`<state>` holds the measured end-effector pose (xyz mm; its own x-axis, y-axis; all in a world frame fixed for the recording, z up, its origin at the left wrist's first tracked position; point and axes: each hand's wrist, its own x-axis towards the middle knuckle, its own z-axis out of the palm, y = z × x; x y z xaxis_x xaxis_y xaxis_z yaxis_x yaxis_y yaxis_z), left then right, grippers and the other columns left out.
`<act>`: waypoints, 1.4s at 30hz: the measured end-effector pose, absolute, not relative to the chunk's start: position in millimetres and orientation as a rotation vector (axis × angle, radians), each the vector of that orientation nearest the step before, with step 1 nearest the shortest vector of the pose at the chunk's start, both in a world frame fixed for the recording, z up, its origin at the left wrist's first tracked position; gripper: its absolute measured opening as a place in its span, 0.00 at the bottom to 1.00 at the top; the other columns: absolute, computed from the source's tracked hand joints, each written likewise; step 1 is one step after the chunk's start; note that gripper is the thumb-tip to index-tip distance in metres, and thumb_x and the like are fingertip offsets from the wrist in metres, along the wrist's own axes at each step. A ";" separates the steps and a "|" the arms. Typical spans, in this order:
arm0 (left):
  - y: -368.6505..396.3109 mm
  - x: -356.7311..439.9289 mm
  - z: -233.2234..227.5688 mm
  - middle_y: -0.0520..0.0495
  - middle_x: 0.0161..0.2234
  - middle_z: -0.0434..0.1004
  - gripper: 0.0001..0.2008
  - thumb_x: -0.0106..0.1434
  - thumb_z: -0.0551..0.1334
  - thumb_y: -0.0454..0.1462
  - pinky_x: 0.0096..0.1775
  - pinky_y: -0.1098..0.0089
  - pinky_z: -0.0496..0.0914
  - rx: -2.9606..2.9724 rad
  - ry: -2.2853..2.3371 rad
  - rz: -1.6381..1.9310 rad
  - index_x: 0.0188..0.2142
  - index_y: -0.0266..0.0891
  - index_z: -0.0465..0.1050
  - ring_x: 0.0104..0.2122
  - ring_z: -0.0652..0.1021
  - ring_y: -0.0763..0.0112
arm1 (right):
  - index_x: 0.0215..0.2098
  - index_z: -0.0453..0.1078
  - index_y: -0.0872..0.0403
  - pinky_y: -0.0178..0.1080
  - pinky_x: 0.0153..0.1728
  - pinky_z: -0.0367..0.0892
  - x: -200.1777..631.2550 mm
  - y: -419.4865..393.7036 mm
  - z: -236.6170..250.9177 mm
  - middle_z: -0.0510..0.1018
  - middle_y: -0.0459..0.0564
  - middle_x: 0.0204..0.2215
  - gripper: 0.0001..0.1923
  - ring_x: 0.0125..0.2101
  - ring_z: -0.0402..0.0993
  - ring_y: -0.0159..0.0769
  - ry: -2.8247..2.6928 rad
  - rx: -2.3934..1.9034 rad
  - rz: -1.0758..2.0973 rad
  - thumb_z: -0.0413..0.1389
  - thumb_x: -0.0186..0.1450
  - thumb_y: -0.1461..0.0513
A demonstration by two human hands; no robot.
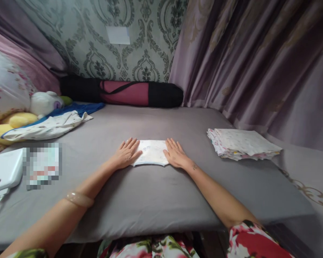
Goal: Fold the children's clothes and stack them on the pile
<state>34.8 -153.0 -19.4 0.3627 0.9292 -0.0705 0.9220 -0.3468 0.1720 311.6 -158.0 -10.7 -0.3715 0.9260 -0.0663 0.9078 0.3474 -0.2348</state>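
Note:
A small white cloth garment [152,152] with faint prints lies flat and folded on the grey sheet, its near edge trimmed in pale blue. My left hand [127,154] rests flat on its left side, fingers stretched forward and slightly apart. On the opposite side my right hand [175,153] lies flat too, fingers spread and palm down over the edge. The outer edges of the cloth are partly hidden beneath both hands.
To the right sits a stack of folded printed cloths [244,141]. A white power bank [6,168] with a cable and a blurred item [44,166] lie left. Beyond them are a loose pale garment [48,126] and plush toys [44,102]. A long black-and-red bag [123,93] lines the wall.

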 end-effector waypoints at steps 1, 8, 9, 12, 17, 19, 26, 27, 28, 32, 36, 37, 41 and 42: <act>-152.9 35.1 -19.5 0.39 0.69 0.47 0.36 0.69 0.38 0.54 0.64 0.49 0.46 2.441 1.676 0.062 0.68 0.35 0.48 0.68 0.46 0.53 | 0.68 0.46 0.68 0.50 0.66 0.35 311.2 -158.1 -12.0 0.46 0.61 0.69 0.35 0.69 0.36 0.45 -2.513 -1.715 0.359 0.34 0.71 0.52; -140.0 25.6 -15.9 0.36 0.66 0.55 0.34 0.66 0.46 0.54 0.61 0.56 0.57 2.397 1.653 0.216 0.63 0.36 0.59 0.65 0.58 0.54 | 0.67 0.51 0.63 0.48 0.65 0.43 317.6 -142.7 0.6 0.48 0.59 0.68 0.33 0.68 0.39 0.43 -2.438 -1.672 0.608 0.37 0.70 0.51; -137.2 21.3 -13.9 0.36 0.65 0.58 0.33 0.65 0.47 0.53 0.59 0.59 0.60 2.350 1.705 0.297 0.61 0.36 0.61 0.63 0.62 0.55 | 0.66 0.54 0.61 0.46 0.65 0.46 322.2 -138.8 4.7 0.51 0.59 0.68 0.32 0.68 0.43 0.42 -2.364 -1.665 0.646 0.38 0.70 0.52; -133.2 7.2 -5.4 0.34 0.52 0.73 0.29 0.63 0.50 0.49 0.50 0.63 0.69 2.101 1.930 0.475 0.56 0.33 0.67 0.51 0.74 0.57 | 0.59 0.65 0.59 0.40 0.58 0.59 340.1 -131.5 14.1 0.68 0.60 0.59 0.24 0.60 0.64 0.40 -2.013 -1.762 0.665 0.43 0.70 0.57; -141.1 -2.0 13.0 0.41 0.34 0.79 0.23 0.58 0.55 0.52 0.35 0.68 0.68 1.818 2.015 0.345 0.39 0.35 0.74 0.36 0.78 0.59 | 0.34 0.75 0.58 0.30 0.25 0.65 358.6 -139.3 5.6 0.81 0.52 0.28 0.15 0.26 0.75 0.32 -1.711 -1.995 0.898 0.49 0.67 0.58; -144.2 0.7 17.4 0.43 0.31 0.78 0.23 0.56 0.56 0.53 0.31 0.69 0.66 1.769 1.987 0.306 0.36 0.36 0.74 0.33 0.77 0.60 | 0.28 0.74 0.58 0.28 0.19 0.59 355.7 -145.0 0.2 0.77 0.48 0.20 0.15 0.19 0.70 0.28 -1.708 -2.008 0.920 0.52 0.65 0.57; -140.9 5.0 7.0 0.54 0.17 0.62 0.25 0.48 0.61 0.58 0.25 0.72 0.53 1.543 1.863 0.341 0.28 0.38 0.72 0.22 0.65 0.70 | 0.19 0.66 0.55 0.29 0.15 0.49 330.1 -157.6 17.2 0.62 0.40 0.10 0.19 0.12 0.56 0.24 -1.610 -2.038 1.095 0.55 0.64 0.54; -140.8 4.8 6.0 0.56 0.16 0.59 0.25 0.46 0.62 0.59 0.24 0.72 0.51 1.489 1.834 0.354 0.26 0.38 0.70 0.22 0.63 0.71 | 0.19 0.64 0.54 0.29 0.14 0.49 328.4 -158.7 19.9 0.61 0.39 0.10 0.19 0.12 0.55 0.24 -1.564 -2.028 1.162 0.55 0.64 0.54; -141.1 4.8 6.1 0.57 0.15 0.57 0.26 0.44 0.63 0.60 0.24 0.72 0.51 1.450 1.806 0.364 0.25 0.39 0.69 0.21 0.61 0.73 | 0.19 0.63 0.54 0.29 0.14 0.48 327.7 -159.7 21.4 0.60 0.38 0.10 0.18 0.12 0.54 0.24 -1.531 -2.012 1.212 0.55 0.63 0.54; -145.2 8.3 18.1 0.59 0.16 0.54 0.29 0.38 0.65 0.62 0.24 0.74 0.52 1.475 1.722 0.414 0.21 0.40 0.61 0.22 0.59 0.75 | 0.21 0.65 0.55 0.29 0.16 0.49 329.9 -161.7 14.6 0.60 0.37 0.12 0.10 0.14 0.54 0.24 -1.545 -1.881 1.248 0.57 0.59 0.61; -142.0 19.1 41.9 0.58 0.18 0.61 0.30 0.37 0.66 0.61 0.26 0.74 0.59 1.484 1.648 0.507 0.25 0.39 0.66 0.23 0.64 0.74 | 0.25 0.69 0.57 0.28 0.19 0.50 335.2 -162.1 8.7 0.64 0.38 0.17 0.03 0.19 0.58 0.24 -1.576 -1.724 1.189 0.58 0.56 0.64; -139.1 23.9 49.1 0.57 0.19 0.63 0.31 0.37 0.66 0.61 0.26 0.74 0.60 1.479 1.631 0.526 0.28 0.38 0.68 0.24 0.65 0.73 | 0.25 0.70 0.57 0.29 0.19 0.50 337.6 -162.6 11.1 0.65 0.38 0.17 0.03 0.19 0.58 0.24 -1.564 -1.710 1.178 0.58 0.55 0.64; -123.9 59.1 81.2 0.55 0.21 0.69 0.31 0.39 0.69 0.57 0.25 0.75 0.61 1.474 1.513 0.612 0.34 0.35 0.72 0.23 0.68 0.74 | 0.26 0.70 0.57 0.29 0.20 0.52 360.1 -169.2 36.6 0.66 0.38 0.17 0.02 0.19 0.59 0.24 -1.432 -1.670 1.162 0.57 0.54 0.65; -120.5 72.2 89.3 0.55 0.22 0.70 0.31 0.39 0.70 0.56 0.25 0.76 0.61 1.473 1.474 0.635 0.34 0.35 0.72 0.23 0.68 0.74 | 0.26 0.70 0.57 0.29 0.21 0.52 370.1 -171.7 45.1 0.66 0.38 0.17 0.01 0.19 0.59 0.24 -1.388 -1.664 1.155 0.57 0.55 0.65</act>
<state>72.2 -120.5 89.3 0.1477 0.9580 -0.2459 0.4794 0.1481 0.8650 370.1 -171.7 45.1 0.0406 0.9774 -0.2076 0.3819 -0.2072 -0.9007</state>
